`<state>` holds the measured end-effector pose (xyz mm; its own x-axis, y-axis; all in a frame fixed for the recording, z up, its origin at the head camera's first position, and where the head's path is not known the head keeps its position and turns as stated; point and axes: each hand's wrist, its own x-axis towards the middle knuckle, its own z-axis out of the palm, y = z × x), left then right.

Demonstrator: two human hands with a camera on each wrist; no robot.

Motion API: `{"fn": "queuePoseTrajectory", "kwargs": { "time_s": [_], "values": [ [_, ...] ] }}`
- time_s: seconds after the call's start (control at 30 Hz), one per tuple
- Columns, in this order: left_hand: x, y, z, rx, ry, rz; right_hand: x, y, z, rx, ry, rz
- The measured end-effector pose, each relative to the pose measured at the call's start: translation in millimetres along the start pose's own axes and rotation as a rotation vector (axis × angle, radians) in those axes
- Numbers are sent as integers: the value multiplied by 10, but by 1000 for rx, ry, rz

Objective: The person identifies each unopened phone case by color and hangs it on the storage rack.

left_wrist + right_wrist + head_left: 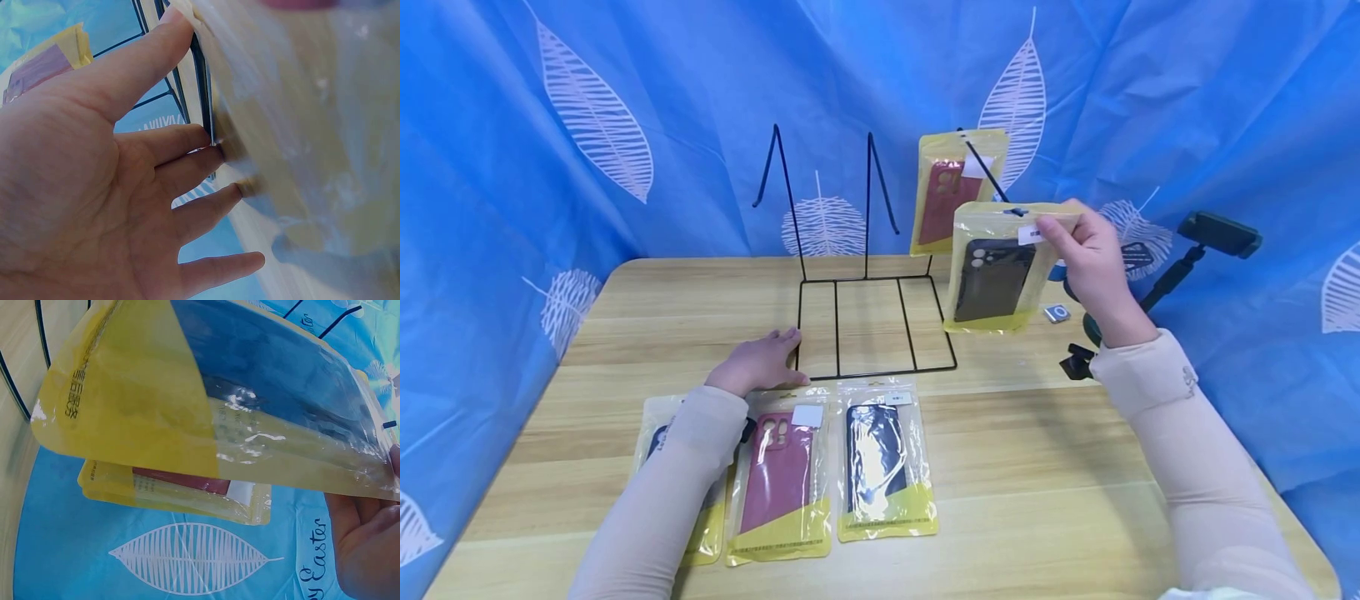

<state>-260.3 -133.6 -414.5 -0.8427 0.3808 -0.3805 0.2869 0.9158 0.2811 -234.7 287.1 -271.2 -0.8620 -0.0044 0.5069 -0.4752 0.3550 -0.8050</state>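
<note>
Yellow-edged packet with the dark case [996, 279] hangs at nine o'clock of my right hand [1093, 267], pinched by its top corner; left hand [760, 362] rests flat, fingers straight, on the desk [1037, 467].

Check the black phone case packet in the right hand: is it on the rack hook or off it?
Cannot tell. The right hand pinches the black phone case packet at its top corner with the hang hole at the hook tip; whether it is threaded is unclear.

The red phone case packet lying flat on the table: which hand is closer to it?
Left. The left hand rests on the table just above the red packet; the right hand is raised far off, holding a black-case packet.
</note>
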Motion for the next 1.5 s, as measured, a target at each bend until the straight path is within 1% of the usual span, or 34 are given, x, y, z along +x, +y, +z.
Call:
{"fn": "queuePoseTrajectory", "kwargs": {
  "time_s": [0.23, 0.43, 0.57, 0.73, 0.87, 1.0, 1.1, 1.23, 1.37, 1.5],
  "values": [
    [26, -7, 6, -2, 2, -9, 95, 71, 32, 18, -26, 30],
    [19, -13, 7, -9, -3, -13, 203, 101, 85, 5, -6, 110],
    [6, -4, 2, -12, 0, -15, 303, 139, 118, 26, 3, 138],
    [-2, 2, 2, -13, 0, -17, 433, 210, 155, -6, 10, 160],
    [1, 4, 4, -7, -1, -23, 544, 271, 201, 11, 16, 186],
    [-4, 11, 0, -8, -3, -25, 663, 326, 271, 36, 35, 201],
    [-5, 10, 2, -12, -6, -23, 742, 370, 322, 30, 52, 201],
    [-1, 6, 9, -10, -5, -19, 830, 420, 369, 25, 69, 222],
    [-5, 9, 8, -6, -3, -18, 903, 456, 396, 31, 67, 236],
    [-9, 11, -3, -1, -3, -20, 953, 485, 414, 9, 71, 224]
  ]
}}
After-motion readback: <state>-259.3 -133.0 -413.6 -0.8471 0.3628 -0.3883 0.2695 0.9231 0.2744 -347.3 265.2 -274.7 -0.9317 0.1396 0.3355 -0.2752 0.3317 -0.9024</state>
